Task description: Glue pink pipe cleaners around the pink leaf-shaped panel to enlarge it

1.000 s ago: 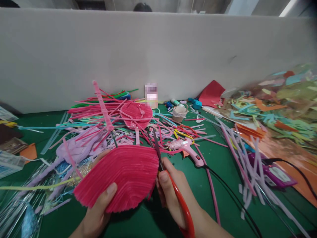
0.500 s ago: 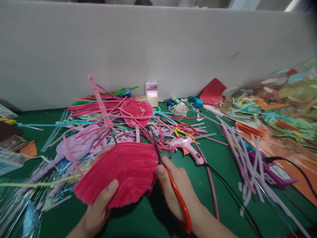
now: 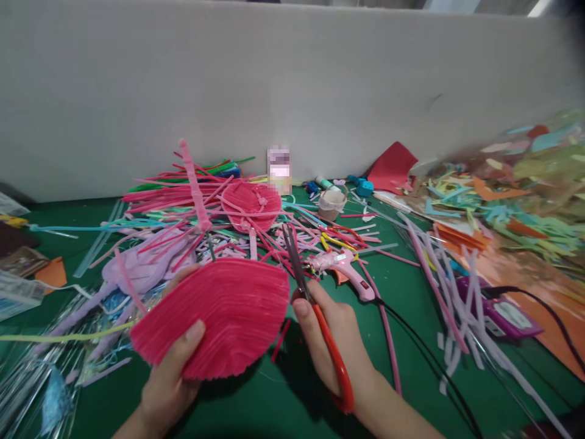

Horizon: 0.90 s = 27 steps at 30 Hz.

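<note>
Above the near part of the green desk [image 3: 242, 414], the left hand [image 3: 171, 378] holds a ridged red fan [image 3: 228, 317]: the thumb presses its near face toward the lower left, and the other fingers are mostly hidden behind it — closed on it, with no gap showing. Just beside the fan's right end, the right hand [image 3: 336, 335] has its fingers wrapped round the orange handle of a pair of scissors [image 3: 297, 265], whose blades point away from the person, slightly parted at the tips and apart from the fan. Below them, between fan and right hand, shows a short red offcut [image 3: 280, 341].

Beyond the scissors lies a pink glue gun [image 3: 340, 262], its black cord [image 3: 415, 353] running to the lower right. Behind the fan, a pink stick [image 3: 194, 186] slants upward, left of a red disc [image 3: 251, 207] among loose stems. A cup [image 3: 331, 204] stands nearer the wall [image 3: 274, 73].
</note>
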### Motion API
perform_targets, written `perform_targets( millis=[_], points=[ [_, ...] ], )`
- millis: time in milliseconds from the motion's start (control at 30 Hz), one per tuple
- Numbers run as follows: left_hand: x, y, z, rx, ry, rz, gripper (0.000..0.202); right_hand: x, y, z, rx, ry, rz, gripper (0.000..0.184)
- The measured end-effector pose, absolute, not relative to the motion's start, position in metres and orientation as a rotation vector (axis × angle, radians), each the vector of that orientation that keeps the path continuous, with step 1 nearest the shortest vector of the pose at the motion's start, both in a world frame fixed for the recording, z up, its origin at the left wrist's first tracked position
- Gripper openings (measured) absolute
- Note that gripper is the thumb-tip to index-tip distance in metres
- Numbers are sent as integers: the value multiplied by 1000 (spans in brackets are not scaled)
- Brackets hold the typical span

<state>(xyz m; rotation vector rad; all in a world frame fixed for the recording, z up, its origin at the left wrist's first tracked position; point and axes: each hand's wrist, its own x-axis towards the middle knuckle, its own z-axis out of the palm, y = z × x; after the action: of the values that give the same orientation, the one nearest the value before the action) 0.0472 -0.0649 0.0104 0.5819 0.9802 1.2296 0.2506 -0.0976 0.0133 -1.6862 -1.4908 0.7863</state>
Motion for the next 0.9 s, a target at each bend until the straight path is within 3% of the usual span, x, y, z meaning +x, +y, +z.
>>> perform_targets(
  millis=[233, 600, 800, 900],
  points=[
    [34, -45, 30, 384, 859, 1262, 62, 234, -98, 3, -1786, -1656, 837, 31],
    [46, -49, 45, 407, 840, 1176, 63, 228, -97, -1, -1852, -1786, 808, 32],
    [45, -48, 45, 406, 832, 1150, 56, 230, -95, -4, -1967, -1968, 675, 15],
    [44, -48, 44, 436, 828, 1158, 54, 231, -96, -7, -1833, -2053, 524, 25]
  ],
)
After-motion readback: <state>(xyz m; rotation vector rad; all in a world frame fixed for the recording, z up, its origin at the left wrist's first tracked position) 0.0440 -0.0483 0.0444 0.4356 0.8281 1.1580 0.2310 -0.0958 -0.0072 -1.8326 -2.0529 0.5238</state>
